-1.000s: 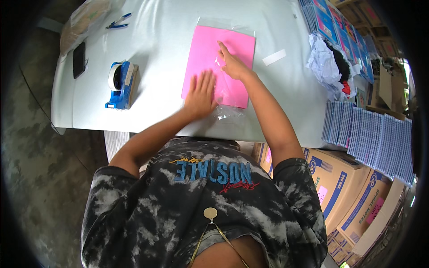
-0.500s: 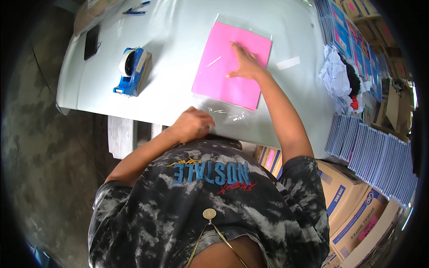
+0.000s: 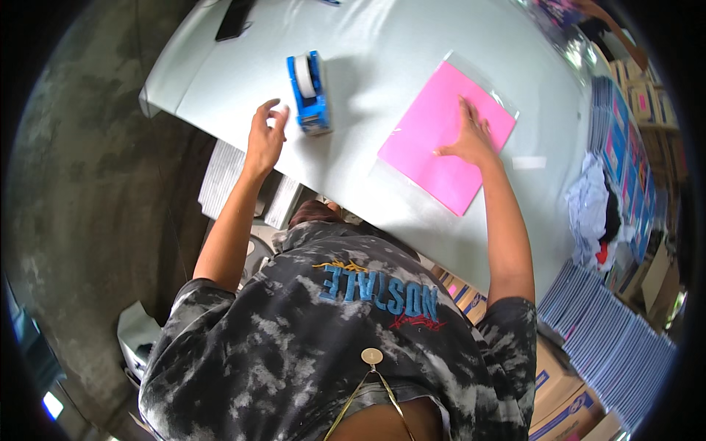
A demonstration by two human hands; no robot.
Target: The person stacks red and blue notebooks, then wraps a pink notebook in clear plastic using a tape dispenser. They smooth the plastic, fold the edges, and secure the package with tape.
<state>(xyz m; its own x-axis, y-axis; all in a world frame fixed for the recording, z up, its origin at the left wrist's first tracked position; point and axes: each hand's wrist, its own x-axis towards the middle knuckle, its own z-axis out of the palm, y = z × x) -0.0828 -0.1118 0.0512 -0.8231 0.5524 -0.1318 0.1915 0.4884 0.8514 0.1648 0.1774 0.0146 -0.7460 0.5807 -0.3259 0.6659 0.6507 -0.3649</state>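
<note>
While the right hand [image 3: 472, 140] rests with thumb and fingers spread wide, the pink sheet [image 3: 426, 140] in its clear sleeve lies beneath it, right of centre in the upper half of the frame, stretching out left of and below the palm. At left of centre, the left hand [image 3: 266, 140] holds nothing, its fingers loosely bent and parted from the thumb, just left of the blue tape dispenser [image 3: 315, 116] on the pale counter [image 3: 368, 95].
</note>
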